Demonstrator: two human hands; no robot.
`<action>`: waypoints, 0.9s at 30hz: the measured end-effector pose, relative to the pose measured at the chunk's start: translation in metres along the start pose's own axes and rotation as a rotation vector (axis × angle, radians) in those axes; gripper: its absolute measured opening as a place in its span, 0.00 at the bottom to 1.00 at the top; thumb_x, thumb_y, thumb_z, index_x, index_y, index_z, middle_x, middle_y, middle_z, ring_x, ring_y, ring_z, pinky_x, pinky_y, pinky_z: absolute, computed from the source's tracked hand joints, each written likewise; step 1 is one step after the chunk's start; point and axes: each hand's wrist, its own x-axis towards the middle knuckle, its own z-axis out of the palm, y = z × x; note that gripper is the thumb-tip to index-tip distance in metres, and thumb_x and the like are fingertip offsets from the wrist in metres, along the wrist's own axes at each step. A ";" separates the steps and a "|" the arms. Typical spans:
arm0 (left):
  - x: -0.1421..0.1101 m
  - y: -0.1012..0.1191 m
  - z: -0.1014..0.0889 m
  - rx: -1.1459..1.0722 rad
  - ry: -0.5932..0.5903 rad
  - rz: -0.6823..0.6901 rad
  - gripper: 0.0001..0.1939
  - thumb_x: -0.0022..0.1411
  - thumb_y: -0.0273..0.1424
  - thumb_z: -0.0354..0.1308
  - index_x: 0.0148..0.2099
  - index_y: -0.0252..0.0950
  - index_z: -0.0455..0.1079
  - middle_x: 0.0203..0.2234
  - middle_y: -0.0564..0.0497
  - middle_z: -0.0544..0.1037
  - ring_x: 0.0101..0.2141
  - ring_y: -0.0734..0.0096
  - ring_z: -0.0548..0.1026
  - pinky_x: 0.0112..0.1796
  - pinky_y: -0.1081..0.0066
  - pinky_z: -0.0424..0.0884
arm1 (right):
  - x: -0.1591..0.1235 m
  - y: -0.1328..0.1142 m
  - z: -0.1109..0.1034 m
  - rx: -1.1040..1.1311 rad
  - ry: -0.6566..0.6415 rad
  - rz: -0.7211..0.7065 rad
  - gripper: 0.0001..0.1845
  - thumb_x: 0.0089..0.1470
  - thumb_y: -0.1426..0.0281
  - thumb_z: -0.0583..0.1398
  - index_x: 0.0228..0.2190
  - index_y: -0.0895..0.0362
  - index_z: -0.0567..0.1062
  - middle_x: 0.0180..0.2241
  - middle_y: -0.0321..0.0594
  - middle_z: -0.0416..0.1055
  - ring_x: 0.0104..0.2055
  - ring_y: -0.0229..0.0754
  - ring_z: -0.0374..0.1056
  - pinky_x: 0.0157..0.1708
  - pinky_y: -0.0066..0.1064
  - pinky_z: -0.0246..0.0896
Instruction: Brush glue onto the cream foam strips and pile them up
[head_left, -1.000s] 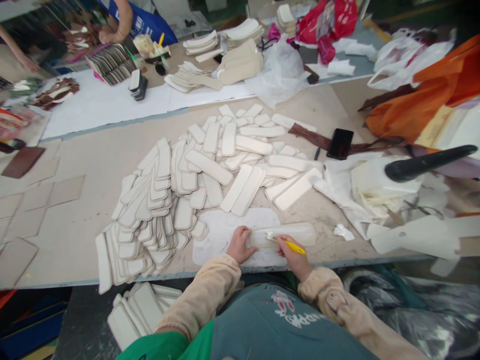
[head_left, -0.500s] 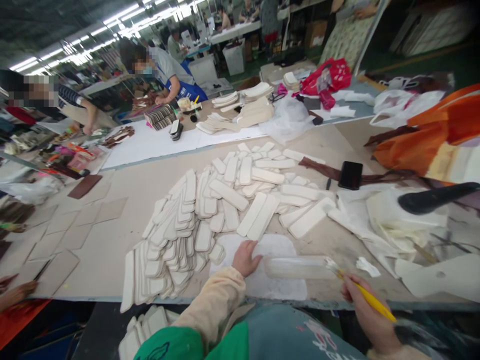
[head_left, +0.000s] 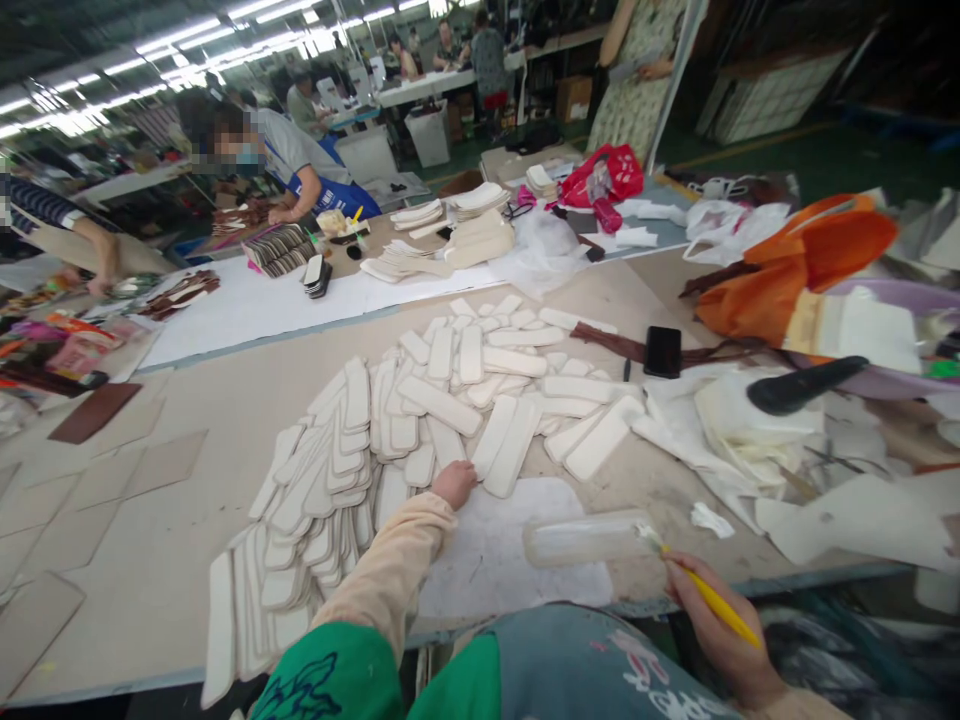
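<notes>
The right hand [head_left: 712, 630] holds a yellow-handled brush [head_left: 724, 607]. Its fingers are wrapped around the handle, and the white brush tip points away from them, to the far left. The tip is at the right end of a long, see-through strip [head_left: 585, 540] with round corners. This strip lies to the left of the right fingers and a bit farther away. Its left part is on a white sheet [head_left: 480, 560], and its right part is on the table [head_left: 652, 480].

The left hand [head_left: 454, 484] is at the near end of two pale flat strips [head_left: 495, 435] lying side by side. The left one of the two is just to the right of the fingertips. I cannot tell if the fingers pinch it, because the back of the hand hides them.

A big pile of pale strips [head_left: 345, 450] spreads out to the left and far side. A crumpled white scrap [head_left: 711, 519] lies right of the brush tip. Farther away is a black phone [head_left: 663, 352].
</notes>
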 end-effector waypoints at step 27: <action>-0.111 0.180 -0.014 -1.866 -0.326 -0.036 0.15 0.46 0.36 0.65 0.29 0.34 0.63 0.34 0.42 0.80 0.30 0.67 0.75 0.30 0.73 0.63 | 0.008 -0.006 -0.017 0.502 -0.160 0.203 0.20 0.52 0.56 0.62 0.41 0.47 0.60 0.57 0.45 0.63 0.48 0.49 0.71 0.43 0.44 0.70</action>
